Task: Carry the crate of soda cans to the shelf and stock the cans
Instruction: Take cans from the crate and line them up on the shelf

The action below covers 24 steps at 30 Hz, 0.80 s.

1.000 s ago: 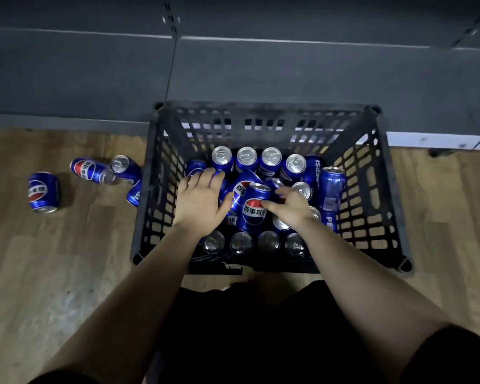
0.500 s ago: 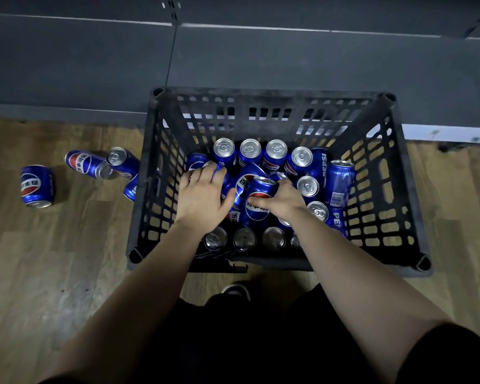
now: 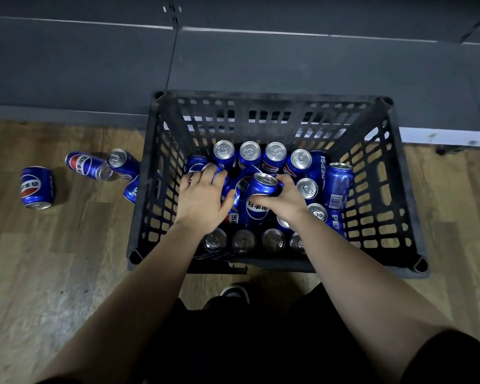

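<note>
Right hand [image 3: 286,202] was clasped round a Pepsi can [image 3: 257,207] tilted rim-away at the crate's [image 3: 272,97] centre, left hand [image 3: 200,203] curled over a neighbouring can [image 3: 198,162].

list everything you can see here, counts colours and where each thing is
crate: one, black, on the floor against the shelf base
cans in crate: over a dozen, blue, some upright, some lying; hands hide the exact count
held can: one, blue, tilted, mid-crate
cans on floor: four, blue, left of the crate, one partly behind its wall
shelf: one, dark grey, behind the crate
floor: brown wood pattern
white strip: one, at the floor edge right of the crate
shoe: one, dark, near side of the crate
left hand: over cans at the crate's left, fingers bent; grip unclear
right hand: grips the held can
</note>
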### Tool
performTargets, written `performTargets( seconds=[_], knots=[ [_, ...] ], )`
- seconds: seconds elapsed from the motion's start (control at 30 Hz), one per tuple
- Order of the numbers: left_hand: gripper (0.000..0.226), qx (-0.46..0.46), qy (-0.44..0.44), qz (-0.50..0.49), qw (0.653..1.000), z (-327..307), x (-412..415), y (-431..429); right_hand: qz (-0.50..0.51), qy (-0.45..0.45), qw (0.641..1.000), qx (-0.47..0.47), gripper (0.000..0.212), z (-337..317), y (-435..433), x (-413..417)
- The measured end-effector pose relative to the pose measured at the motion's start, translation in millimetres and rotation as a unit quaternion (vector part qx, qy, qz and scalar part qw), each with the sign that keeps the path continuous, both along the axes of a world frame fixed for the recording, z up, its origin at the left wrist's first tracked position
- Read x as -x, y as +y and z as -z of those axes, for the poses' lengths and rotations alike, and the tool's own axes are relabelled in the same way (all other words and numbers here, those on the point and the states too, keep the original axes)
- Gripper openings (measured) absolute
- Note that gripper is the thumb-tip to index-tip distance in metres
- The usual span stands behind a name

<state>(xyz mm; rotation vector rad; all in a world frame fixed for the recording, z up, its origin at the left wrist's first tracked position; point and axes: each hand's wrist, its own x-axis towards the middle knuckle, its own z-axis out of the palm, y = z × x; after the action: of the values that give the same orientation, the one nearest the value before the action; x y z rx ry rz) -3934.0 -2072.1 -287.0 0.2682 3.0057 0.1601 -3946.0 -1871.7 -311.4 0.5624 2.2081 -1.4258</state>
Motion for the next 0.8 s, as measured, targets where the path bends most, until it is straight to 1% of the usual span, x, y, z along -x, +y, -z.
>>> performTargets(
  seconds=[0.1,0.17,0.23,0.3,0.4,0.47,0.57,0.8],
  knots=[
    [0.068,0.005,-0.009,-0.002,1.000,-8,1,1,0.011,0.009,0.999,0.037,0.066,-6,3,2],
    [0.067,0.003,-0.009,-0.004,1.000,-14,3,1,-0.001,0.013,0.998,0.054,0.055,-12,5,4],
    [0.059,0.005,-0.003,-0.004,1.000,-21,6,2,-0.012,0.017,0.997,0.070,0.042,-21,8,6],
    [0.054,0.009,0.003,-0.005,1.000,-32,9,4,-0.007,0.025,0.996,0.081,0.044,-34,10,7],
    [0.068,0.018,-0.001,-0.004,1.000,-64,11,10,0.012,0.031,0.995,0.098,0.052,-63,14,7],
    [0.071,0.012,-0.005,0.001,1.000,-93,11,12,0.010,0.027,0.994,0.104,0.052,-91,18,8],
    [0.068,0.001,-0.005,0.003,1.000,-145,11,15,0.006,0.028,0.995,0.097,0.050,-145,23,10],
    [0.061,-0.009,0.011,0.013,1.000,-305,14,25,0.034,0.047,0.994,0.097,0.053,-309,30,12]
  ],
)
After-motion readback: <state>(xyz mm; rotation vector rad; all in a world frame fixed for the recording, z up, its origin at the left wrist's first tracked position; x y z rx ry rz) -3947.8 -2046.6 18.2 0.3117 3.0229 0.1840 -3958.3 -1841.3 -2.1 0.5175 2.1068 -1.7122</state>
